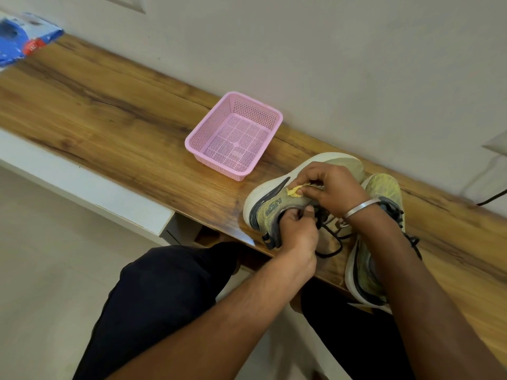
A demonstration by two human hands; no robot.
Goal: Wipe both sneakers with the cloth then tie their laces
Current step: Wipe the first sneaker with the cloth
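Two yellow-green knit sneakers with white soles and black laces lie on the wooden table (109,119). The left sneaker (267,204) is tipped on its side, sole toward the pink basket. My left hand (297,231) grips its collar at the heel opening. My right hand (333,189) presses a small bunched yellow cloth (293,191) against its upper, fingers curled round the cloth. The second sneaker (384,187) stands to the right, largely hidden under my right forearm. Loose black laces (333,246) trail between the two shoes.
An empty pink mesh basket (236,105) sits on the table left of the shoes. A blue and white packet (22,37) lies at the far left end. A wall runs close behind the table. My dark-trousered knees are below the front edge.
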